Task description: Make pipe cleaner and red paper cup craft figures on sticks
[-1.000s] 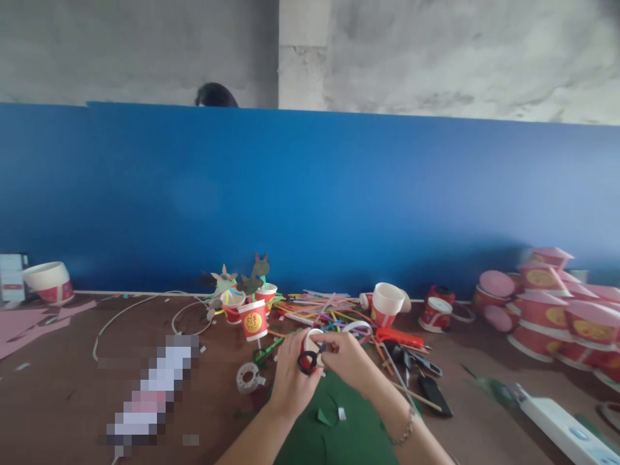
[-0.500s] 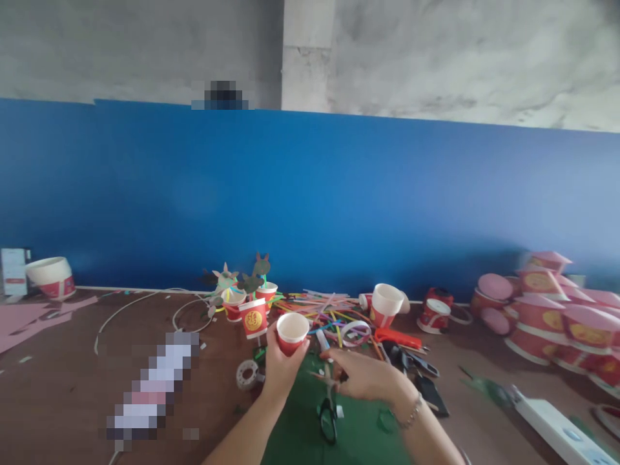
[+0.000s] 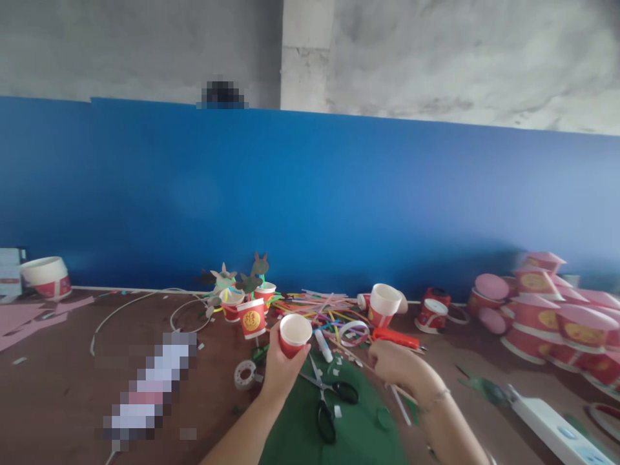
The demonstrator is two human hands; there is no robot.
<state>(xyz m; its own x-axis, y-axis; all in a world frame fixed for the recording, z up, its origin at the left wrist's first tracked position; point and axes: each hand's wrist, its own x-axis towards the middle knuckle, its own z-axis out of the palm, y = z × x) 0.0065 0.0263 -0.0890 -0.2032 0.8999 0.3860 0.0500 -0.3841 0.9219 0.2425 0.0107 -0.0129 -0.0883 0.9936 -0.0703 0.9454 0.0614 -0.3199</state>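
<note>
1. Red and white paper cup point(image 3: 294, 336): it sits in the left hand point(image 3: 279, 373), up between the thumb and the fingers, with its open top facing up and its white inside showing.
2. The left hand has a good grip on the cup. Its thumb is on the near side, and its arm comes up from the bottom.
3. The right hand point(image 3: 394, 365) is well apart from the cup, off to its right. Its back is up and its fingers curl down out of sight, so I cannot tell if it is holding something. A bracelet point(image 3: 434, 399) is on that wrist.
4. Open scissors point(image 3: 325, 389) with black handles lie on a green sheet point(image 3: 371, 439), between the two hands and a bit nearer than the cup. A white tube point(image 3: 323, 345) lies just to the right of the left hand.
5. Just past the right hand is an orange-red tool point(image 3: 397, 338). Many coloured sticks point(image 3: 334, 316) lie beyond both hands on the worktop point(image 3: 213, 400).
6. A roll of tape point(image 3: 246, 374) lies left of the left hand.
7. Farther past the left hand, cups point(image 3: 232, 305) have paper animals point(image 3: 260, 266) sticking up from them.
8. Past the right hand stands one more open cup point(image 3: 384, 307), white above and red below. Far to its right, red cups point(image 3: 540, 323) with pink tops are piled up.
</note>
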